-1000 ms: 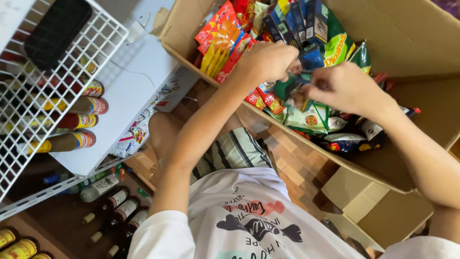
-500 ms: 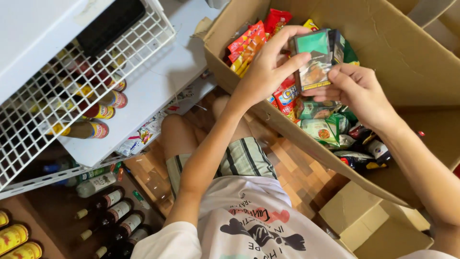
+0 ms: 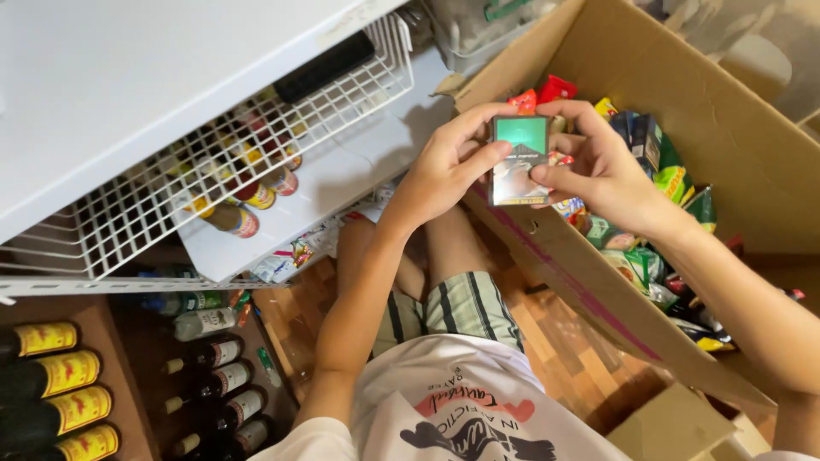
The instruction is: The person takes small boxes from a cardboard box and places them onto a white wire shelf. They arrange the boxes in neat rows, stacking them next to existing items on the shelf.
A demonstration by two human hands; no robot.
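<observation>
Both my hands hold one small flat packet [image 3: 518, 158] with a green top panel, lifted above the near rim of a big cardboard box [image 3: 598, 265]. My left hand [image 3: 444, 166] grips its left edge with thumb and fingers. My right hand [image 3: 602, 166] pinches its right side and top. Inside the box lie several colourful snack packets [image 3: 658, 179] in red, green, yellow and dark blue. My knees in striped shorts [image 3: 457, 307] are below the hands.
A white wire rack [image 3: 213, 183] with bottles sits at upper left under a white shelf [image 3: 128, 77]. Dark bottles with yellow labels [image 3: 60, 384] and other bottles [image 3: 213, 376] lie at lower left. A small cardboard box [image 3: 675, 427] stands at lower right on the wooden floor [image 3: 564, 341].
My hands rose out of the snack box with the green packet and brought it toward me; the view shifted so the box moved right.
</observation>
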